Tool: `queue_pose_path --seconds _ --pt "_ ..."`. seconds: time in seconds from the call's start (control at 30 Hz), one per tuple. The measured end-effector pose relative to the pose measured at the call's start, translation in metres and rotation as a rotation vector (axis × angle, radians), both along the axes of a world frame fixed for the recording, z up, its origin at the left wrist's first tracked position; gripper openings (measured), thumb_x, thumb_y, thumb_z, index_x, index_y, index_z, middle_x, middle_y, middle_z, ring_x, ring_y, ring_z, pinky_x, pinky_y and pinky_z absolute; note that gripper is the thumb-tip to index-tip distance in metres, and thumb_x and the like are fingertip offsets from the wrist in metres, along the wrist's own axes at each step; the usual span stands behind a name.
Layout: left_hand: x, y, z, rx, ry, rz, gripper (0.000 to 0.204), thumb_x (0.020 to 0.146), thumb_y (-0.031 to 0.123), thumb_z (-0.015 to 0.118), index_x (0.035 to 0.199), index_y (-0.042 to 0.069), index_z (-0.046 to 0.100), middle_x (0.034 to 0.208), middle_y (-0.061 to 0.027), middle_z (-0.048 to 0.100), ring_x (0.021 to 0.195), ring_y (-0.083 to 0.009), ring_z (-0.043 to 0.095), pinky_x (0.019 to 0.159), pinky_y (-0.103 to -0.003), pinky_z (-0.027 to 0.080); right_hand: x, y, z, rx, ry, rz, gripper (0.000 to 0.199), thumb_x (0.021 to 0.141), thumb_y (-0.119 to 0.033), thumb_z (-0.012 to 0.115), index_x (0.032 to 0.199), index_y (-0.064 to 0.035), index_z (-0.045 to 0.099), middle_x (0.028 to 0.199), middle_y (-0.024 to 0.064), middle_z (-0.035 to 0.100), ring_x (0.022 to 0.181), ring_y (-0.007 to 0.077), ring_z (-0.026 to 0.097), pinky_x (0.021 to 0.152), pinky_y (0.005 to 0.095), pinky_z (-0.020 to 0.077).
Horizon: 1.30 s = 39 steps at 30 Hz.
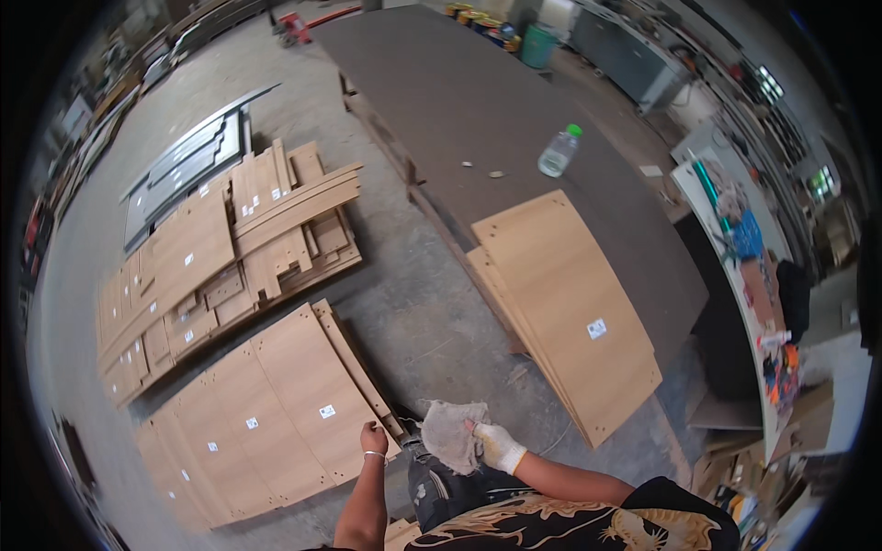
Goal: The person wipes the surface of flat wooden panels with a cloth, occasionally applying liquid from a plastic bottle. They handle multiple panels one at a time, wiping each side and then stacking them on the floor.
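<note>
My right hand [499,448], in a whitish work glove, is closed on a grey-beige rag [452,437] in front of my legs. My left hand [374,440] is bare, with a pale band at the wrist. Its fingers are curled together at the near right corner of a stack of wood-coloured panels [292,386]; what they hold, if anything, is too small to make out. White labels dot the top panels, and small dark holes run along their edges.
Right of me, more panels [568,312] lie on a long dark table [459,101], overhanging its near edge. A clear bottle [556,156] with a green cap stands there. Left are stacked boards [266,230] and grey metal-like pieces [188,165]. A cluttered white bench [735,285] stands far right.
</note>
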<state>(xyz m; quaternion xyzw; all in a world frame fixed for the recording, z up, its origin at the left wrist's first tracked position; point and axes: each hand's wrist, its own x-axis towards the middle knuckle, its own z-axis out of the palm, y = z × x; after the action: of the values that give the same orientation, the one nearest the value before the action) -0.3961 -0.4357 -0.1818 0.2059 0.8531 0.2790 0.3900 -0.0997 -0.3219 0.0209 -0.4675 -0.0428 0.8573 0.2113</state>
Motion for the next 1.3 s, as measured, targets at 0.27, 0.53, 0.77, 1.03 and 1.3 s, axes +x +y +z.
queue_pose_path --seconds 0.27,0.53,0.77,1.03,1.3 --pt "0.197 0.205 0.188 0.433 0.477 -1.469 0.076 0.081 0.006 0.066 0.154 0.01 0.046 0.164 -0.0162 0.04 0.155 -0.036 0.033 0.126 -0.052 0.028 0.245 -0.09 0.017 -0.164 -0.159 -0.793 0.041 0.108 -0.041 0.055 0.131 -0.0079 0.06 0.094 0.0087 0.075 0.058 0.0236 0.063 0.049 0.0404 0.052" --pt "0.308 0.346 0.212 0.316 0.841 -2.228 0.126 0.069 0.034 0.091 0.169 0.028 0.015 0.177 -0.0133 0.006 0.163 -0.0379 0.005 0.131 -0.06 0.009 0.288 -0.173 0.043 0.226 -0.085 -1.082 0.062 0.107 -0.05 0.055 0.15 -0.006 0.051 0.144 0.0153 0.061 0.127 0.0356 0.062 0.104 0.0494 0.0538" --pt "0.297 0.326 0.182 0.623 0.75 -2.103 0.103 0.08 0.025 0.081 0.167 0.027 0.025 0.174 -0.0173 0.018 0.161 -0.0424 0.013 0.124 -0.073 0.015 0.237 -0.199 0.036 0.103 -0.17 -1.241 0.053 0.105 -0.046 0.059 0.142 -0.0079 0.056 0.132 0.0107 0.069 0.111 0.0272 0.069 0.089 0.0374 0.0606" --pt "0.242 0.204 0.191 0.654 0.904 -2.166 0.074 0.098 0.026 0.056 0.166 0.021 0.028 0.169 -0.0262 0.026 0.151 -0.0529 0.032 0.112 -0.08 0.029 0.159 -0.234 0.036 0.09 -0.21 -1.563 0.053 0.099 -0.047 0.066 0.138 -0.0117 0.058 0.133 0.0101 0.066 0.12 0.0318 0.064 0.102 0.0495 0.0537" --pt "0.272 0.289 0.409 0.448 0.535 -2.457 0.042 0.082 0.026 0.07 0.12 0.01 0.07 0.122 -0.0213 0.071 0.112 -0.0377 0.07 0.091 -0.052 0.055 0.122 -0.354 0.091 0.145 -0.36 -2.161 0.073 0.1 -0.058 0.051 0.156 -0.0124 0.045 0.156 0.0152 0.051 0.144 0.0397 0.048 0.114 0.061 0.0431"
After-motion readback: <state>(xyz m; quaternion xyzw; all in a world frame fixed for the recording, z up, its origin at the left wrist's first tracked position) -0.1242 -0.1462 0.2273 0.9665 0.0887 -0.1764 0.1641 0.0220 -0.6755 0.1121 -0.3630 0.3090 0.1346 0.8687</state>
